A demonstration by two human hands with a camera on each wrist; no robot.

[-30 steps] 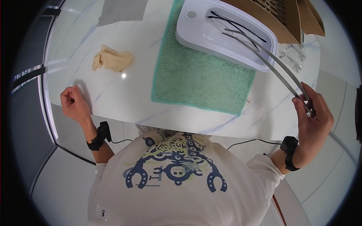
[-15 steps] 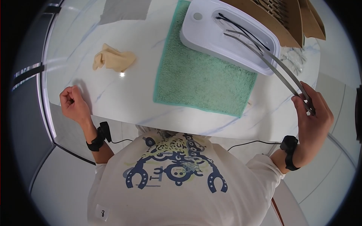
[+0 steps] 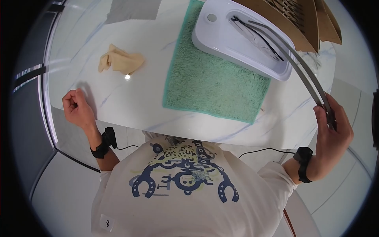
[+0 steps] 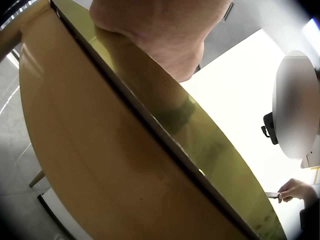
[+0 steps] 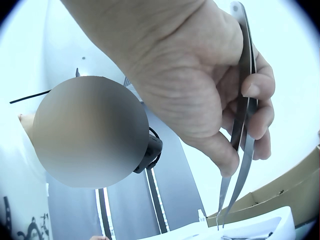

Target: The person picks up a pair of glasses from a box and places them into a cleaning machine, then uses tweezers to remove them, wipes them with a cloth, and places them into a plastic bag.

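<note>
Long metal tweezers (image 3: 302, 69) with bent tips are pinched in my right hand (image 3: 335, 124), between thumb and fingers. Their tips reach over the basin of a white oval tub (image 3: 215, 35), close above a pair of glasses (image 3: 262, 39) with dark temples and clear lenses. In the right wrist view, the tweezers (image 5: 245, 120) point down toward the tub's rim (image 5: 285, 220), tips slightly apart. My left hand (image 3: 79, 108) rests at the table's near left edge, fingers loosely curled, holding nothing. Part of it fills the top of the left wrist view.
The tub stands on a green towel (image 3: 215, 87). Left of it lie a crumpled beige cloth (image 3: 120, 59) and a grey cloth (image 3: 134, 10). A cardboard box (image 3: 312, 23) with several glasses stands at the back right, with clear plastic wrapping (image 3: 312, 59) beside it.
My right hand has drawn slightly back, and the tweezers' tips have shifted right and away across the basin. The glasses' dark temples, crossed earlier, now lie closer together. My left hand stays put.
</note>
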